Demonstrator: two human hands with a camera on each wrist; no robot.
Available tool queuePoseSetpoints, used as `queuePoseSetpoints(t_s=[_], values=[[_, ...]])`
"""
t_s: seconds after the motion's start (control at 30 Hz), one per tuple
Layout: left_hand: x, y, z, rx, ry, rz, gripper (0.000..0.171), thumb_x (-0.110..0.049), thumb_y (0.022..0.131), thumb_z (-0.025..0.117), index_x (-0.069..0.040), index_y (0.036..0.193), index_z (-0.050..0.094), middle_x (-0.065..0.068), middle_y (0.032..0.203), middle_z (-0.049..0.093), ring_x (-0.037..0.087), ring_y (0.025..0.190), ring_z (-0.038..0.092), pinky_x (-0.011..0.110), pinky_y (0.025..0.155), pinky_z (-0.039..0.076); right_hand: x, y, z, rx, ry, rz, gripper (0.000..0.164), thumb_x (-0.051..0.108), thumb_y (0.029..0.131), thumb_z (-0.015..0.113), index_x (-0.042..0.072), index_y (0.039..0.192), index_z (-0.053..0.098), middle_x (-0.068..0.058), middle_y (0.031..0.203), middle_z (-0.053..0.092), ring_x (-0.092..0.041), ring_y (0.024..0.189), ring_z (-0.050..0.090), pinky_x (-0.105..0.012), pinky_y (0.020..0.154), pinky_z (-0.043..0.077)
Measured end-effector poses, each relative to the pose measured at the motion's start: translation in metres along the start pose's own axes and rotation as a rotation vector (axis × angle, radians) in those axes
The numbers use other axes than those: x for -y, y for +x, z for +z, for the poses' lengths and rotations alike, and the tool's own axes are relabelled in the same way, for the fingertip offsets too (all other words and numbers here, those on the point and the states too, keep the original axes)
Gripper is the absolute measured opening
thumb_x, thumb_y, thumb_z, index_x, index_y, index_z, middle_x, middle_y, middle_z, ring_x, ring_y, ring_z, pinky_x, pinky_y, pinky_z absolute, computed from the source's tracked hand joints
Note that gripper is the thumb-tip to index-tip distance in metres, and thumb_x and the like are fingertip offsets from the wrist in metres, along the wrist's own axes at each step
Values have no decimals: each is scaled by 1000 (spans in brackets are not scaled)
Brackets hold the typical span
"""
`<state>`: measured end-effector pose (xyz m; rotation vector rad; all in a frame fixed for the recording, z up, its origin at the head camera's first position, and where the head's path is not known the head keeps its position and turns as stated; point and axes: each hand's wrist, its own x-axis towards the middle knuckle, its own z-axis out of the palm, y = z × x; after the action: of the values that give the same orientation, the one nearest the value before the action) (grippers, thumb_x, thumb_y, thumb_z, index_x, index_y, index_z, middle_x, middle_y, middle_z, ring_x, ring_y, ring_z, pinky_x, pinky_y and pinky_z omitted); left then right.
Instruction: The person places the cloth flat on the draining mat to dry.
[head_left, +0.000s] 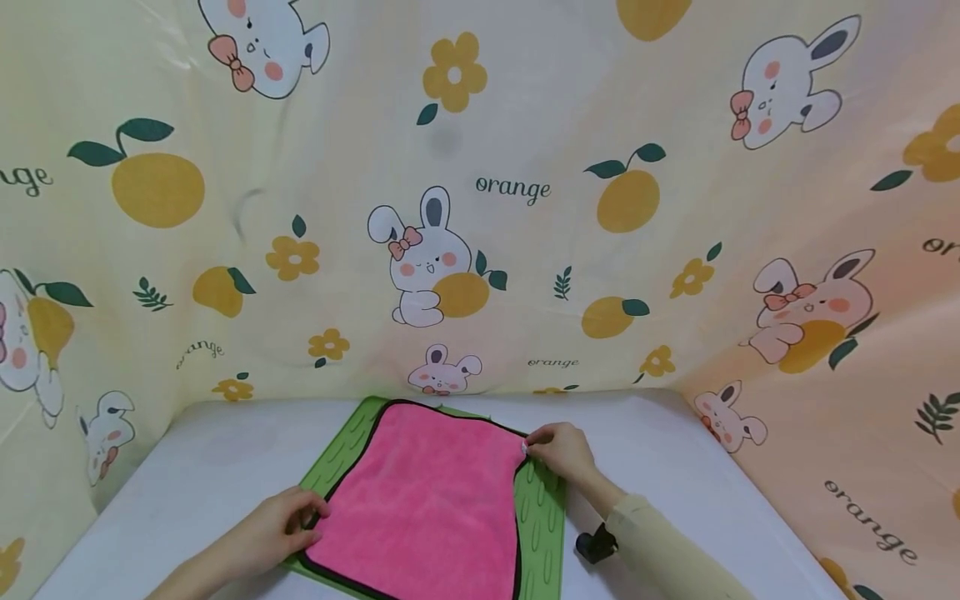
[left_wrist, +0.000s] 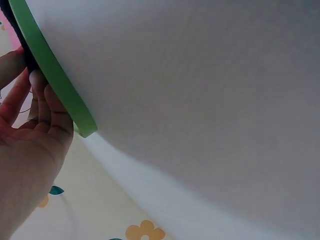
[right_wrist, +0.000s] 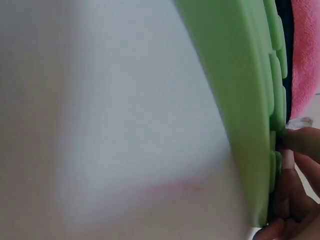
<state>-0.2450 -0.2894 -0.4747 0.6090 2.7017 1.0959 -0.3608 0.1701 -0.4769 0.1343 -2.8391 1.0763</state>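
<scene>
A pink cloth [head_left: 427, 500] with black edging lies over a green board [head_left: 542, 525] that has raised oblong bumps. In the head view my left hand [head_left: 266, 529] pinches the cloth's left edge near its lower left corner. The left wrist view shows those fingers [left_wrist: 42, 107] right beside the board's thick green rim [left_wrist: 55, 75]. My right hand [head_left: 564, 454] pinches the cloth's upper right corner, where a small whitish tag [head_left: 525, 447] shows. That corner is drawn out toward the board's right side, and the right wrist view has thumb and finger at it.
The board rests on a white table [head_left: 225, 450]. Behind and at both sides hangs a cream sheet [head_left: 525, 267] printed with rabbits, oranges and flowers. A small black object [head_left: 597, 544] is beside the right sleeve [head_left: 660, 542].
</scene>
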Motion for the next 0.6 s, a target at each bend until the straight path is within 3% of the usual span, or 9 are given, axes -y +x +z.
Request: queuePoseSetpoints(t_s=[0.17, 0.33, 0.6], values=[[0, 0, 1, -3, -3, -16, 21, -14, 94, 77, -8, 112, 69, 1, 93, 53, 6, 79, 47, 24, 64, 45, -3, 0, 3, -32, 46, 15, 9, 9, 86, 80, 9, 95, 82, -4, 92, 78, -15, 81, 65, -34, 72, 54], [1, -2, 2, -12, -4, 16, 20, -14, 95, 77, -8, 112, 69, 1, 92, 54, 4, 78, 47, 24, 64, 45, -7, 0, 3, -40, 99, 10, 11, 6, 87, 77, 7, 97, 82, -5, 94, 78, -16, 81, 65, -33, 71, 54], [0, -4, -1, -13, -6, 37, 18, -12, 95, 76, -8, 111, 70, 0, 89, 55, 3, 77, 47, 25, 63, 45, -5, 5, -10, -65, 150, 22, 13, 6, 86, 75, 4, 98, 81, -4, 88, 77, -16, 82, 62, -30, 71, 51]])
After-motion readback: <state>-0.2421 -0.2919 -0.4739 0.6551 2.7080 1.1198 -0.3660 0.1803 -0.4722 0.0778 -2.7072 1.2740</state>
